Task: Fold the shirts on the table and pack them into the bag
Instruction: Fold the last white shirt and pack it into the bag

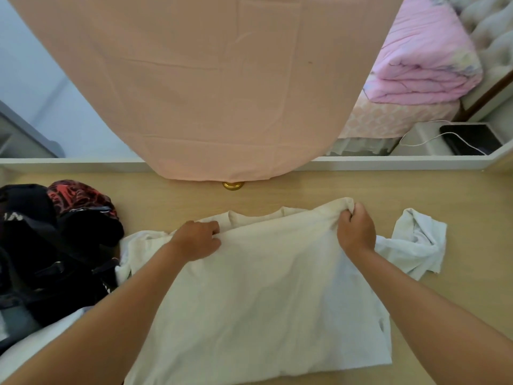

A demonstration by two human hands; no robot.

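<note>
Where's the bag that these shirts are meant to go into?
In the head view, the black bag sits at the left edge of the table, just left of the white shirt, with a red patterned cloth at its far side.

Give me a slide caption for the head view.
Left hand and right hand grip the far edge of a white shirt on the table, black bag alongside.
</note>
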